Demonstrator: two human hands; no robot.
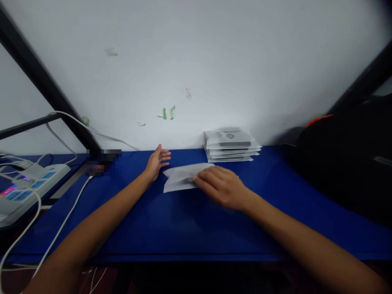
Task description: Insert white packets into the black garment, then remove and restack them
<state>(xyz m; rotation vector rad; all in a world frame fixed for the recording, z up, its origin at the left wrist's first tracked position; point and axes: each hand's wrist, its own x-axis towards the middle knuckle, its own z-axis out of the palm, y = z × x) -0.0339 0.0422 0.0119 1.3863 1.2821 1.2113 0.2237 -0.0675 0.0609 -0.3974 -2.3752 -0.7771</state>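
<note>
My right hand (222,185) is closed on the near side of a white, translucent packet (180,178), holding it above the blue table (183,228). The packet's left end gapes a little, and something dark shows near my fingers, too unclear to name. My left hand (157,163) is open just left of the packet, fingers apart and holding nothing. Behind the packet, against the wall, lies a stack of similar white packets (229,143) with dark print on the top one.
A white power strip (33,192) with several plugs and cables stands at the left. A blurred dark object (102,163) lies nearby with a white cable (65,220). A large black bag-like object (346,163) fills the right side. The white wall (214,61) rises behind.
</note>
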